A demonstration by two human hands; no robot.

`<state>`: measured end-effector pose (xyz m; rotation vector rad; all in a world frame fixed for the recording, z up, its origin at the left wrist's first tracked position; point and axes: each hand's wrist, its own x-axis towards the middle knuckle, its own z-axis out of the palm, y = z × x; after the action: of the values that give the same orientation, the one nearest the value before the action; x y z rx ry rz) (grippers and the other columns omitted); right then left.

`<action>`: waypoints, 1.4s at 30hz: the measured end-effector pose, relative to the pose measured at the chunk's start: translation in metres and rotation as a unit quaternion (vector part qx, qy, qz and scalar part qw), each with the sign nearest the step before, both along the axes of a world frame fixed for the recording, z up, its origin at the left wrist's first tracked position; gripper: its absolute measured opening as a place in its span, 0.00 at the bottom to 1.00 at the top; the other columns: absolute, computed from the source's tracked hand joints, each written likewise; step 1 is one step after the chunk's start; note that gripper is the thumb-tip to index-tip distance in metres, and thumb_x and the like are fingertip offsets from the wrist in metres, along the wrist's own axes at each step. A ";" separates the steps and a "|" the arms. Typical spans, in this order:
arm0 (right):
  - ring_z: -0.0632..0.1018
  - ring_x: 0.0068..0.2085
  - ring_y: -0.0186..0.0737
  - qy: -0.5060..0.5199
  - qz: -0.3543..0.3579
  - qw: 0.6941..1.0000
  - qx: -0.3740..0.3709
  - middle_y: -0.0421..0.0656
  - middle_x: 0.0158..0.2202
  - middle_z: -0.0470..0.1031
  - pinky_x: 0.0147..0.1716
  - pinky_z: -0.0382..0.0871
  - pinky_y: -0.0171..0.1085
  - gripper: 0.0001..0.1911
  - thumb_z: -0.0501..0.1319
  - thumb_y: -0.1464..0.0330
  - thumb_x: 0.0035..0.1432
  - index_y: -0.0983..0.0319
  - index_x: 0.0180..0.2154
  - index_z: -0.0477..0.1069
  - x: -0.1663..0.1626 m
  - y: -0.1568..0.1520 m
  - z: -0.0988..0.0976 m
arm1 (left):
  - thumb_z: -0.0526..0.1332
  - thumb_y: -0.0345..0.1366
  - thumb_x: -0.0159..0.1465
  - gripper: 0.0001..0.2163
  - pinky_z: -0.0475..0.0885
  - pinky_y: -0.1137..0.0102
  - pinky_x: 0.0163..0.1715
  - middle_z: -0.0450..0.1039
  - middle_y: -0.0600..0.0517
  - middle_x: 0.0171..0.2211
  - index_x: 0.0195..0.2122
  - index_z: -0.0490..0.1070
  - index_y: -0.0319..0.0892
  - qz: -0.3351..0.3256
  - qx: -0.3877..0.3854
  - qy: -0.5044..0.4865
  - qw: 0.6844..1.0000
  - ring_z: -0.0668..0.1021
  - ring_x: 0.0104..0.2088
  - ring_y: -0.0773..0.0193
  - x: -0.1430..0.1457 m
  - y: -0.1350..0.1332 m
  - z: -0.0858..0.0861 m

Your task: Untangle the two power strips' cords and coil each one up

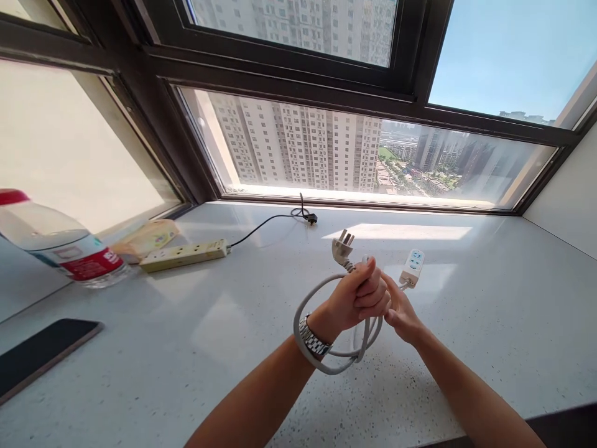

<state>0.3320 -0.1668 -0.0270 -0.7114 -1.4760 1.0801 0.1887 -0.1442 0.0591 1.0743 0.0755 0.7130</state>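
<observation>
- Grey cable (pixel 333 371) hangs in loops by the left hand (pixel 361 295).
- Left hand: grip curled closed around the cable.
- Right hand (pixel 403 314): partly hidden beside it; cannot tell its grip.
- White power strip (pixel 413 267): just beyond the right hand.
- Plug (pixel 342 250): above the left hand.
</observation>
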 end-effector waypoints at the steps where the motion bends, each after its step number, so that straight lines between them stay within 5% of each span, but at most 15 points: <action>1: 0.72 0.53 0.52 0.021 0.030 0.999 -0.028 0.50 0.50 0.73 0.52 0.66 0.47 0.45 0.64 0.39 0.42 0.58 0.55 0.66 -0.005 -0.004 0.001 | 0.60 0.58 0.57 0.30 0.56 0.72 0.15 0.44 0.60 0.07 0.12 0.50 0.42 -0.003 0.012 0.008 1.000 0.57 0.09 0.73 0.002 -0.001 -0.001; 5: 0.73 0.37 0.43 0.078 0.024 0.989 -0.125 0.43 0.35 0.74 0.38 0.69 0.39 0.32 0.69 0.44 0.40 0.59 0.41 0.73 -0.004 -0.007 0.003 | 0.59 0.56 0.59 0.24 0.67 0.67 0.25 0.63 0.52 0.14 0.16 0.66 0.41 0.005 0.094 0.072 0.993 0.72 0.20 0.63 -0.002 0.003 0.003; 8: 0.69 0.31 0.37 0.089 0.004 0.988 -0.126 0.39 0.28 0.68 0.33 0.65 0.36 0.29 0.69 0.44 0.40 0.60 0.35 0.72 0.006 -0.004 0.006 | 0.60 0.50 0.60 0.17 0.69 0.64 0.32 0.73 0.46 0.25 0.25 0.76 0.40 0.039 0.167 0.128 0.977 0.76 0.29 0.58 -0.008 0.009 0.008; 14: 0.67 0.27 0.34 0.063 0.053 0.993 -0.089 0.40 0.29 0.70 0.28 0.63 0.35 0.30 0.71 0.48 0.38 0.61 0.38 0.71 0.015 -0.005 0.015 | 0.59 0.44 0.61 0.13 0.70 0.64 0.33 0.76 0.45 0.27 0.29 0.76 0.39 0.058 0.237 0.191 0.951 0.76 0.29 0.58 -0.012 0.014 0.008; 18: 0.64 0.21 0.30 0.078 0.004 0.990 -0.114 0.36 0.21 0.68 0.20 0.58 0.32 0.17 0.69 0.57 0.46 0.61 0.30 0.68 0.012 -0.010 0.017 | 0.64 0.46 0.58 0.14 0.66 0.72 0.24 0.70 0.52 0.23 0.28 0.72 0.39 0.127 0.261 0.247 0.924 0.72 0.24 0.66 -0.014 0.016 0.002; 21: 0.61 0.17 0.28 0.120 -0.108 0.981 -0.108 0.34 0.17 0.64 0.16 0.53 0.30 0.15 0.65 0.57 0.50 0.60 0.27 0.66 0.014 -0.009 0.019 | 0.64 0.51 0.56 0.17 0.69 0.72 0.24 0.70 0.52 0.21 0.28 0.71 0.38 0.060 0.194 0.296 0.933 0.73 0.23 0.66 -0.016 0.025 -0.009; 24: 0.58 0.16 0.26 0.171 -0.215 0.955 -0.115 0.32 0.15 0.62 0.14 0.49 0.28 0.15 0.66 0.57 0.49 0.60 0.28 0.65 0.023 -0.002 0.021 | 0.63 0.52 0.57 0.19 0.73 0.68 0.29 0.74 0.49 0.23 0.29 0.71 0.37 -0.012 0.031 0.275 0.961 0.78 0.26 0.61 -0.020 0.040 -0.021; 26: 0.57 0.15 0.25 0.192 -0.265 0.936 -0.127 0.32 0.16 0.62 0.13 0.48 0.28 0.17 0.68 0.56 0.47 0.60 0.28 0.65 0.030 0.004 0.021 | 0.61 0.52 0.58 0.20 0.74 0.66 0.31 0.75 0.47 0.23 0.32 0.72 0.36 -0.009 -0.051 0.230 0.972 0.80 0.27 0.58 -0.022 0.048 -0.026; 29: 0.57 0.14 0.23 0.189 -0.316 0.920 -0.138 0.32 0.18 0.64 0.12 0.50 0.28 0.20 0.69 0.54 0.45 0.60 0.28 0.64 0.037 0.012 0.017 | 0.57 0.57 0.59 0.25 0.71 0.69 0.25 0.73 0.50 0.23 0.38 0.71 0.37 0.031 -0.078 0.182 0.980 0.77 0.22 0.62 -0.016 0.045 -0.025; 32: 0.54 0.13 0.23 0.172 -0.355 0.909 -0.134 0.29 0.16 0.60 0.11 0.48 0.28 0.22 0.69 0.53 0.45 0.60 0.29 0.63 0.039 0.015 0.012 | 0.59 0.58 0.57 0.23 0.54 0.76 0.15 0.64 0.58 0.19 0.39 0.68 0.41 0.089 0.005 0.202 0.975 0.62 0.14 0.74 0.000 0.022 -0.020; 35: 0.53 0.13 0.24 0.167 -0.385 0.900 -0.117 0.26 0.14 0.54 0.12 0.46 0.28 0.22 0.69 0.53 0.45 0.60 0.34 0.65 0.041 0.017 0.008 | 0.65 0.53 0.55 0.20 0.52 0.75 0.19 0.55 0.61 0.18 0.36 0.67 0.41 0.168 0.178 0.258 0.935 0.57 0.18 0.73 0.019 -0.004 -0.024; 39: 0.52 0.14 0.23 0.199 -0.374 0.897 -0.125 0.26 0.12 0.51 0.12 0.44 0.29 0.24 0.71 0.52 0.42 0.62 0.30 0.68 0.045 0.019 0.007 | 0.70 0.50 0.48 0.21 0.55 0.72 0.24 0.65 0.55 0.26 0.35 0.69 0.42 0.307 0.361 0.341 0.812 0.64 0.25 0.68 0.032 -0.013 -0.040; 42: 0.53 0.14 0.22 0.236 -0.364 0.890 -0.143 0.26 0.12 0.48 0.12 0.45 0.29 0.25 0.72 0.51 0.39 0.62 0.24 0.65 0.045 0.020 0.007 | 0.72 0.49 0.46 0.20 0.59 0.71 0.26 0.72 0.51 0.30 0.33 0.71 0.42 0.268 0.378 0.381 0.800 0.70 0.28 0.63 0.032 -0.007 -0.051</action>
<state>0.3775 -0.1465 -0.0199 -1.0144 -0.5436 0.7929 0.2203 -0.1512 0.0086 2.1249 0.8841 0.7847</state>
